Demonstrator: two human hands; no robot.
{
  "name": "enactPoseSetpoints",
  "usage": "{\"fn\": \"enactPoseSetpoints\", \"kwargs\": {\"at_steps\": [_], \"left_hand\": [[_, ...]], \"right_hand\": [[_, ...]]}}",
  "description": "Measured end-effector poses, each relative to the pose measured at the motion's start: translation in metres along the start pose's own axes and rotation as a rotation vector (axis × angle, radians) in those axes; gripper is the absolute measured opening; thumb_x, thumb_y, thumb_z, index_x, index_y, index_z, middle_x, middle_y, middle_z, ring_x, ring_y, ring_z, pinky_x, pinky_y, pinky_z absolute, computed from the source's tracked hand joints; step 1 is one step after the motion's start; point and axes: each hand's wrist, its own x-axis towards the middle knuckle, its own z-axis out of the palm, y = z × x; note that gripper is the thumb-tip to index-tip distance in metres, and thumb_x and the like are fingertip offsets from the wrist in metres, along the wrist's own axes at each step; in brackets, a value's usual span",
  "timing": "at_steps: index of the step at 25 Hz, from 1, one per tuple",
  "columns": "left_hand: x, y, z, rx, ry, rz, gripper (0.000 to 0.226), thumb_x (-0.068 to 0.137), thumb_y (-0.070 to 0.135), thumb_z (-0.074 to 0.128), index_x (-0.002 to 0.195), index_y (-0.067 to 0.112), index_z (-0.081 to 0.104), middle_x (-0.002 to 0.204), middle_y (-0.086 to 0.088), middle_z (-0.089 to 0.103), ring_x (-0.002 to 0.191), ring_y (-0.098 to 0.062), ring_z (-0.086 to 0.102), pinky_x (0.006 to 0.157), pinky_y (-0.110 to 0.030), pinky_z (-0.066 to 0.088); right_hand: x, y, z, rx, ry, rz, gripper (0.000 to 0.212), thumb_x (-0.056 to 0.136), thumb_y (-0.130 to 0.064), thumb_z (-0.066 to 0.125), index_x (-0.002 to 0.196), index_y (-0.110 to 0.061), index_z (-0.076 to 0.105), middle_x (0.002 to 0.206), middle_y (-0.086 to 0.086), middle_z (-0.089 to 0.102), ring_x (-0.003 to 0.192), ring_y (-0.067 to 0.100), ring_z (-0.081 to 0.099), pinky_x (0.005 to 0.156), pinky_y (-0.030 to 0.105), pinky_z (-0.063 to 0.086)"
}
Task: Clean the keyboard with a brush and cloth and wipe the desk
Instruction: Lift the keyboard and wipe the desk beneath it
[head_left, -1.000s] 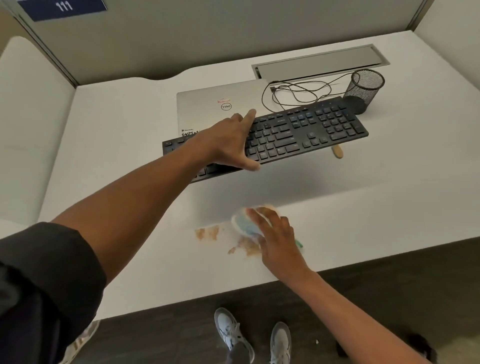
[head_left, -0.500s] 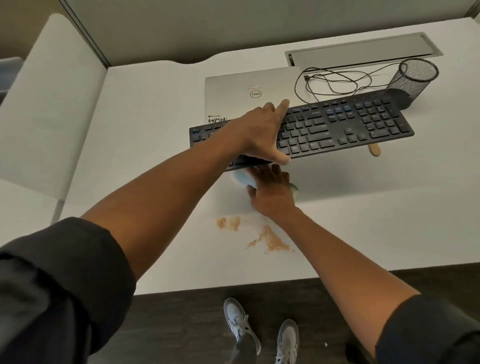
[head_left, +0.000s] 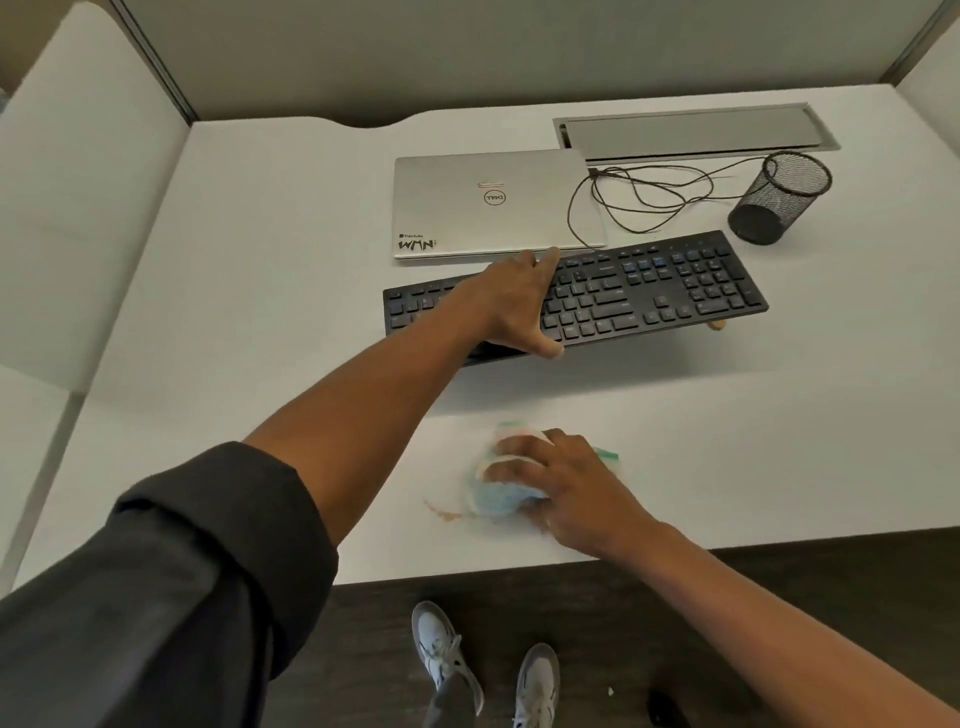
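My left hand (head_left: 511, 301) grips the black keyboard (head_left: 649, 291) at its middle, fingers over the keys and thumb under the front edge, holding it tilted above the white desk (head_left: 260, 312). A wooden tip (head_left: 718, 325), perhaps the brush handle, pokes out beneath the keyboard's right part. My right hand (head_left: 566, 478) holds a bunched pale blue cloth (head_left: 493, 501) pressed on the desk near the front edge. A thin brown smear (head_left: 444, 513) shows just left of the cloth.
A shut silver laptop (head_left: 483, 208) lies behind the keyboard, with a dark cable (head_left: 649, 202) looped beside it. A black mesh pen cup (head_left: 779, 200) lies tipped at the right. A metal cable hatch (head_left: 691, 132) is set at the back. Partition walls enclose the desk.
My right hand drew the cloth from under the raised keyboard back toward the front edge, over the brown stains. Only a thin smear now shows. My left hand keeps holding the keyboard.
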Motion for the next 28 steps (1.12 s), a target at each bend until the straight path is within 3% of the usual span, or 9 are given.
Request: {"fn": "enactPoseSetpoints", "kwargs": {"at_steps": [4, 9, 13, 16, 19, 22, 24, 28], "left_hand": [[0.010, 0.005, 0.026, 0.017, -0.016, -0.011, 0.136, 0.063, 0.075, 0.076, 0.159, 0.009, 0.005, 0.143, -0.020, 0.042, 0.127, -0.035, 0.046, 0.106, -0.046, 0.044], [0.015, 0.010, 0.046, 0.044, 0.015, -0.012, 0.132, 0.063, 0.073, 0.078, 0.156, 0.007, 0.011, 0.141, -0.019, 0.042, 0.127, -0.035, 0.044, 0.109, -0.044, 0.038], [0.010, 0.009, 0.049, 0.015, -0.045, -0.035, 0.131, 0.074, 0.070, 0.074, 0.160, 0.006, -0.001, 0.163, -0.020, 0.019, 0.149, -0.037, 0.021, 0.124, -0.045, 0.017], [-0.014, -0.001, 0.048, -0.121, 0.000, -0.069, 0.094, 0.099, 0.055, 0.053, 0.161, 0.006, 0.003, 0.168, -0.018, 0.005, 0.155, -0.031, 0.007, 0.126, -0.043, 0.007], [-0.081, -0.025, 0.063, -0.307, 0.213, -0.205, 0.061, 0.108, 0.034, 0.028, 0.160, 0.004, 0.016, 0.168, -0.017, 0.011, 0.156, -0.028, 0.010, 0.124, -0.035, 0.007], [-0.171, -0.041, 0.104, -0.361, 0.371, -0.458, 0.058, 0.107, 0.029, 0.024, 0.159, 0.004, 0.018, 0.168, -0.014, 0.013, 0.156, -0.024, 0.011, 0.124, -0.032, 0.005], [-0.216, -0.041, 0.132, -0.321, 0.320, -0.575, 0.057, 0.110, 0.026, 0.026, 0.161, 0.006, 0.011, 0.170, -0.011, 0.004, 0.157, -0.022, 0.001, 0.125, -0.034, -0.001], [-0.237, -0.033, 0.162, -0.219, 0.290, -0.626, 0.062, 0.108, 0.023, 0.030, 0.162, 0.008, 0.003, 0.170, -0.009, -0.005, 0.156, -0.021, -0.008, 0.126, -0.038, -0.008]], "right_hand": [[0.002, 0.048, -0.021, -0.025, 0.165, 0.236, 0.058, 0.079, -0.008, 0.070, 0.130, -0.032, 0.055, 0.137, -0.006, 0.051, 0.110, 0.024, 0.050, 0.092, 0.047, 0.046], [0.010, 0.032, 0.001, -0.062, 0.214, 0.316, 0.058, 0.082, -0.021, 0.067, 0.136, -0.031, 0.052, 0.138, -0.001, 0.051, 0.112, 0.026, 0.049, 0.090, 0.045, 0.044], [-0.005, 0.022, 0.007, -0.032, 0.151, 0.254, 0.057, 0.085, -0.019, 0.067, 0.136, -0.038, 0.049, 0.140, -0.007, 0.048, 0.114, 0.021, 0.044, 0.092, 0.041, 0.042], [0.001, 0.015, 0.005, 0.065, 0.107, 0.182, 0.058, 0.087, -0.014, 0.067, 0.136, -0.039, 0.049, 0.140, -0.008, 0.048, 0.113, 0.019, 0.045, 0.096, 0.040, 0.042], [0.035, 0.009, 0.000, 0.056, 0.075, 0.040, 0.057, 0.086, -0.015, 0.069, 0.137, -0.033, 0.051, 0.138, -0.004, 0.050, 0.111, 0.023, 0.048, 0.095, 0.041, 0.042], [0.082, 0.002, 0.004, 0.061, 0.044, -0.021, 0.054, 0.086, -0.019, 0.071, 0.136, -0.032, 0.055, 0.134, -0.004, 0.054, 0.107, 0.027, 0.053, 0.095, 0.047, 0.046], [0.111, -0.011, 0.011, 0.048, -0.037, -0.070, 0.053, 0.088, -0.023, 0.069, 0.138, -0.034, 0.054, 0.134, -0.007, 0.053, 0.111, 0.027, 0.053, 0.098, 0.049, 0.044], [0.137, -0.044, 0.026, 0.023, -0.131, -0.141, 0.051, 0.090, -0.031, 0.064, 0.140, -0.035, 0.052, 0.140, -0.006, 0.049, 0.119, 0.026, 0.049, 0.105, 0.047, 0.038]]}}
